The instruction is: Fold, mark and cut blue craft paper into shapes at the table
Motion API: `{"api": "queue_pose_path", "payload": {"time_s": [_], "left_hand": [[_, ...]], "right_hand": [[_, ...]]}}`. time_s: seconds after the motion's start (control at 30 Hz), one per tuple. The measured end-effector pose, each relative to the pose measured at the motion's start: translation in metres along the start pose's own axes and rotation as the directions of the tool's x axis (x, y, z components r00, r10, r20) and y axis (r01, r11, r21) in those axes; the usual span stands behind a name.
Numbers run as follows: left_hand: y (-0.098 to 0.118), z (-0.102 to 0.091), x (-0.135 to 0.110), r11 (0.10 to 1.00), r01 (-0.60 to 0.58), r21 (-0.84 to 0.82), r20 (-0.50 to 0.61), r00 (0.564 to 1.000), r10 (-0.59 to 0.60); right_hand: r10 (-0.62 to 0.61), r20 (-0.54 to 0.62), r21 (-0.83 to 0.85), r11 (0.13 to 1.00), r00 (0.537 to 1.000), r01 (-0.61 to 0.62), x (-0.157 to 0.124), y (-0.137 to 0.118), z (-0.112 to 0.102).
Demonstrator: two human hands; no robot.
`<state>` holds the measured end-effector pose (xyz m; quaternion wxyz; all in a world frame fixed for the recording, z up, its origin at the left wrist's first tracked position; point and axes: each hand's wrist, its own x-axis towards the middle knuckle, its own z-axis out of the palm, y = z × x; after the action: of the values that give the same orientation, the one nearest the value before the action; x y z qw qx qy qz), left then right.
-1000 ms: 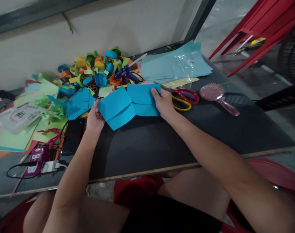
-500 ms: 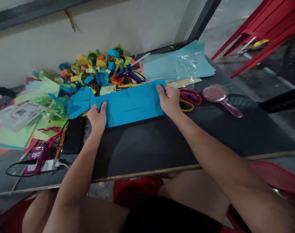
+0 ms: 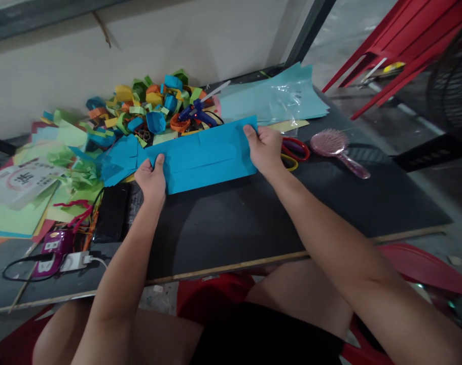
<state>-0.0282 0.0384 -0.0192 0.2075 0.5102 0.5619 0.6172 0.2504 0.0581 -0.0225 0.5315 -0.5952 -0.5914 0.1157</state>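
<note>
A strip of blue paper with a crease along its length is stretched between my two hands, above the dark table. My left hand pinches its left end, thumb on top and fingers hidden behind. At the other end my right hand grips the paper the same way, thumb on the face toward me. Just past my left hand lie more cut blue paper pieces. Scissors with red and yellow handles lie beside my right hand, partly hidden by it.
Folded colored paper pieces are heaped along the wall, with a blue glue gun beside them. Light-blue sheets lie behind. A pink hairbrush rests at right. A black phone-like slab and purple power strip sit at left.
The view has shifted slightly, so most things appear a little further left. Both hands keep hold of the blue paper, and its lengthwise crease shows a little longer.
</note>
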Motion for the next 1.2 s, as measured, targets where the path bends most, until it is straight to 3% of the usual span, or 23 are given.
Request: {"api": "queue_pose_path", "payload": {"time_s": [0.2,0.37,0.43,0.6,0.7,0.8,0.87,1.0,1.1,1.2], "left_hand": [[0.006,0.005,-0.004,0.998,0.042,-0.052,-0.004,0.999,-0.042],[-0.003,-0.017,0.012,0.991,0.091,-0.1,-0.149,0.983,-0.105],[-0.007,-0.027,0.02,0.994,0.07,-0.079,-0.174,0.981,-0.082],[-0.007,-0.031,0.027,0.999,-0.036,0.022,-0.146,0.988,0.039],[-0.003,-0.028,0.024,0.999,-0.033,0.029,-0.133,0.99,0.037],[-0.001,-0.021,0.015,0.997,0.021,-0.075,-0.063,0.998,-0.025],[0.001,-0.012,0.005,0.975,0.108,-0.196,0.04,0.994,-0.102],[0.006,0.007,-0.018,0.86,0.355,-0.366,0.308,0.918,-0.248],[0.005,0.013,-0.024,0.806,0.437,-0.401,0.333,0.889,-0.316],[0.0,0.012,-0.025,0.79,0.476,-0.386,0.359,0.867,-0.346]], "right_hand": [[0.02,-0.026,0.017,1.0,0.999,-0.019,0.004,0.004,0.004],[0.082,-0.174,-0.024,0.996,0.981,-0.087,0.014,0.022,-0.011],[0.078,-0.182,-0.034,0.996,0.98,-0.085,0.017,0.027,-0.019],[0.065,-0.132,0.097,0.994,0.989,-0.053,0.016,0.018,-0.019],[0.162,-0.103,0.247,0.96,0.981,-0.132,0.009,0.006,-0.01],[0.265,0.078,0.427,0.862,0.961,-0.272,-0.006,-0.007,0.005],[0.228,0.16,0.401,0.874,0.96,-0.275,-0.019,-0.016,0.017],[0.089,0.101,0.25,0.962,0.991,-0.112,-0.041,-0.029,0.036],[-0.019,0.091,0.2,0.98,0.996,0.0,-0.048,-0.033,0.038],[0.05,0.132,0.173,0.982,0.99,-0.073,-0.052,-0.036,0.036]]}}
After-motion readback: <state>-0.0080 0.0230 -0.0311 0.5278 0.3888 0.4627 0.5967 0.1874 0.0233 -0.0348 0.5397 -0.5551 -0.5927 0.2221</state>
